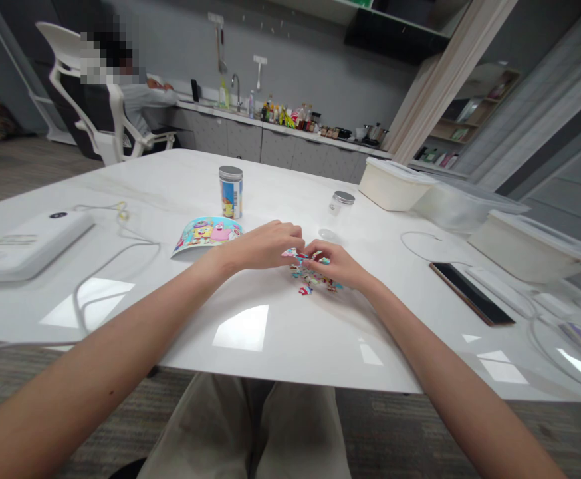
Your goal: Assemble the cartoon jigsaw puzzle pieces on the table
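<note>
My left hand (266, 243) and my right hand (334, 261) meet over a small heap of colourful puzzle pieces (311, 280) on the white table (250, 332). Both hands have their fingers curled and pinch pieces between the fingertips, close together at the top of the heap. A cartoon picture card (205, 233) lies just left of my left hand. Behind it stands a tin can with a grey lid (231, 191). A small clear jar with a metal lid (340, 205) stands beyond my right hand.
A white power bank (24, 244) with a cable (116, 249) lies at the left. A dark phone (470, 293) lies at the right, with white lidded boxes (395, 183) behind it. A person sits in a white chair (106, 106) at the far counter.
</note>
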A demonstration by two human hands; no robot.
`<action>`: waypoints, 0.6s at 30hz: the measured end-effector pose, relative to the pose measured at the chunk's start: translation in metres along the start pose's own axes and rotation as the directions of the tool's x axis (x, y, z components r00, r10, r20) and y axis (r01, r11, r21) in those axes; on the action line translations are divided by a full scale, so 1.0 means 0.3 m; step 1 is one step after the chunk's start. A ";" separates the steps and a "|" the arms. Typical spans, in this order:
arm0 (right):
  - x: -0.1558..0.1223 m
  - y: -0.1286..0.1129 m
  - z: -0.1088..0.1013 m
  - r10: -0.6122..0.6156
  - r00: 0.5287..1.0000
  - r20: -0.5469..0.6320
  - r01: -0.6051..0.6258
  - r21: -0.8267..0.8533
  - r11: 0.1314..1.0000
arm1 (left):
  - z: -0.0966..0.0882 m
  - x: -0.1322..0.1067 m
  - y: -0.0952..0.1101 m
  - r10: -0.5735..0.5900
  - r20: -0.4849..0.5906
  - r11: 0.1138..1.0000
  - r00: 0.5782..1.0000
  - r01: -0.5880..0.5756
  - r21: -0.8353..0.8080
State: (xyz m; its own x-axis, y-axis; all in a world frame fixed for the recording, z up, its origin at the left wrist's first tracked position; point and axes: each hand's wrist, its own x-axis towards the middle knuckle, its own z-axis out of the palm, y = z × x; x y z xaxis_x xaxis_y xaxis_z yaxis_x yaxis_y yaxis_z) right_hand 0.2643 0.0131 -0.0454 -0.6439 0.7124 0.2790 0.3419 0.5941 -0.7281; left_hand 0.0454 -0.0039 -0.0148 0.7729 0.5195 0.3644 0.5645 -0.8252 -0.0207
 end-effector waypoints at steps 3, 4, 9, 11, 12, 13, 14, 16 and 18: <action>-0.001 0.002 0.002 0.011 1.000 -0.006 -0.010 0.021 1.000 | 0.002 -0.001 -0.002 0.001 0.007 1.000 1.000 -0.001 -0.003; -0.001 0.002 0.002 0.016 1.000 -0.011 -0.016 0.026 1.000 | 0.003 -0.001 -0.002 0.003 0.011 1.000 1.000 -0.003 -0.003; -0.001 0.002 0.004 0.030 0.999 -0.014 -0.029 0.040 0.999 | 0.000 0.000 0.002 0.009 0.022 1.000 1.000 -0.009 -0.001; 0.000 0.003 0.004 0.028 0.999 -0.017 -0.027 0.043 0.999 | -0.001 0.001 0.003 0.003 0.019 1.000 1.000 -0.003 0.001; 0.000 0.003 0.004 0.026 0.999 -0.021 -0.025 0.044 0.999 | -0.001 0.002 0.003 0.000 0.020 1.000 1.000 0.000 0.002; 0.001 0.003 0.004 0.023 0.999 -0.025 -0.022 0.044 0.999 | -0.001 0.002 0.003 0.000 0.022 1.000 1.000 0.000 0.003; 0.001 0.004 0.003 0.019 0.999 -0.027 -0.018 0.044 0.999 | -0.001 0.002 0.003 0.001 0.024 1.000 1.000 -0.001 0.003; 0.001 0.003 0.003 0.009 1.000 -0.028 -0.008 0.046 0.999 | -0.001 0.002 0.003 0.005 0.029 1.000 1.000 -0.005 -0.002; 0.001 0.000 0.003 -0.001 1.000 -0.029 0.002 0.049 0.999 | -0.001 0.002 0.005 0.003 0.031 1.000 1.000 -0.003 -0.013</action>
State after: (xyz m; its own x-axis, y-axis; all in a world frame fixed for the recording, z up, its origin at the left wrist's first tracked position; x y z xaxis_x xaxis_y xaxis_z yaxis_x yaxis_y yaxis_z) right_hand 0.2636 0.0129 -0.0460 -0.6239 0.7227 0.2975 0.3069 0.5767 -0.7571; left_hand 0.0467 -0.0050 -0.0144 0.7833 0.5235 0.3352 0.5586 -0.8294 -0.0099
